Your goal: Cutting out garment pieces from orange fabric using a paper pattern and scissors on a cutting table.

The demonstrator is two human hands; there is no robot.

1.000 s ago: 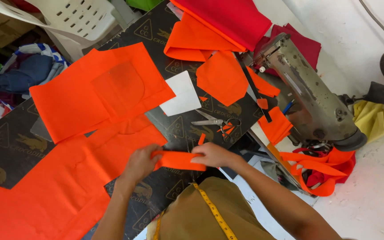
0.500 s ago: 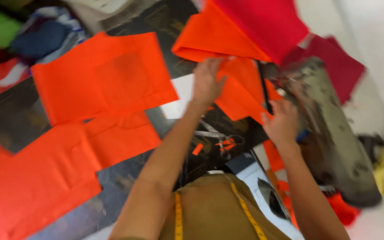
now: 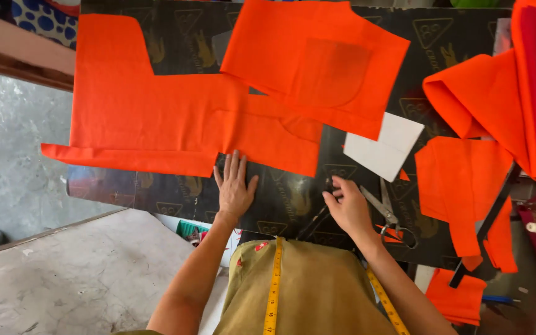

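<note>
I see the dark tabletop (image 3: 280,198) covered in a black sheet printed all over with repeating pale triangle emblems and small gold animal figures; I leave its lettering unread. A white rectangular card (image 3: 384,146) lies tilted on it, right of centre, its upper edge tucked under the orange pocket panel (image 3: 317,65). That panel is a bright orange cut piece with a slightly darker square pocket shape showing through it, and it overlaps the top of the large orange fabric piece (image 3: 156,118), which spreads flat across the left half of the tabletop with a stepped outline and a long straight lower edge.

My left hand (image 3: 235,186) lies flat, palm down, fingers spread, its fingertips touching the lower edge of that large piece; its grip is apart, holding nothing. My right hand (image 3: 347,208) rests on the black sheet with fingers loosely curled, apart as well, just beside the metal scissors (image 3: 384,208), which lie with orange scraps at their handles. To the right sit a folded orange piece (image 3: 463,186) and a heap of orange and red cloth (image 3: 516,93). A yellow tape measure (image 3: 273,285) hangs over my khaki front.
</note>
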